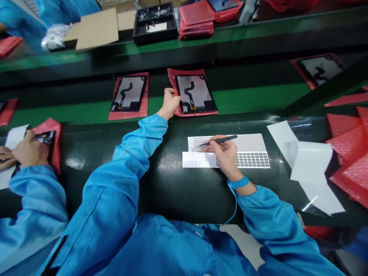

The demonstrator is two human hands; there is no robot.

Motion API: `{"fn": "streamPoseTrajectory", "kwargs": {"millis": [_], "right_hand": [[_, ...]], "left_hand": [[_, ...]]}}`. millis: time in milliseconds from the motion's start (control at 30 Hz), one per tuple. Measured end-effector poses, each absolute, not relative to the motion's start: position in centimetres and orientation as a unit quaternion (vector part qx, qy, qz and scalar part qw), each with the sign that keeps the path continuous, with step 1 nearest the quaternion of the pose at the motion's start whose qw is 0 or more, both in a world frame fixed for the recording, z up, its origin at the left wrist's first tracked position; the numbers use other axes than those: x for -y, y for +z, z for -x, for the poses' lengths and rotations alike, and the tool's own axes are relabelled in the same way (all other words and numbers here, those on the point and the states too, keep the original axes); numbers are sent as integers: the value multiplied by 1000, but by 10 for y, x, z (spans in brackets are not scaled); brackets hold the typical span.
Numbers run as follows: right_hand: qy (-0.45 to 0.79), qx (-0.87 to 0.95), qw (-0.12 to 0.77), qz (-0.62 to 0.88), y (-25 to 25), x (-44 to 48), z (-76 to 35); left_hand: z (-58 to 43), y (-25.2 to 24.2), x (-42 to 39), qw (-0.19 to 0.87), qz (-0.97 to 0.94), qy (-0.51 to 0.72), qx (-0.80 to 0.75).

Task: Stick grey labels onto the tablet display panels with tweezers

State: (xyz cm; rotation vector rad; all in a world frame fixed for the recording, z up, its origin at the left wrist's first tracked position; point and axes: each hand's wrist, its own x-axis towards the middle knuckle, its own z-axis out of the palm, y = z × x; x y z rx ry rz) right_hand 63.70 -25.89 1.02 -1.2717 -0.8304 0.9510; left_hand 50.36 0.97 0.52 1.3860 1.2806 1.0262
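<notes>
Blue sleeves (115, 184), right hand (225, 155) pinching tweezers (220, 140), left hand (169, 102) half-curled against red bubble pouch (172, 76) with panel (195, 94)

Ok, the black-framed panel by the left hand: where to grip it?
Probably by its long right edge, coming from the right. The black-framed panel lies flat on the red bubble wrap, and the dark ribbon cable crosses its face, so the frame edge looks safest. The left hand sits at the other side.
</notes>
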Motion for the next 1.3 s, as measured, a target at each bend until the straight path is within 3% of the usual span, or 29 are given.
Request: {"fn": "streamPoseTrajectory", "kwargs": {"millis": [267, 533, 967, 1300], "right_hand": [[441, 362, 609, 550, 12, 260, -633], [441, 371, 602, 552, 18, 263, -614], [491, 300, 635, 516, 14, 240, -559], [350, 322, 664, 576, 23, 266, -632]], "left_hand": [[-378, 52, 102, 505, -523, 509, -461], [-292, 62, 221, 543, -445, 439, -561], [-288, 67, 236, 556, -469, 415, -546], [-306, 43, 242, 559, -510, 390, -525]]}}
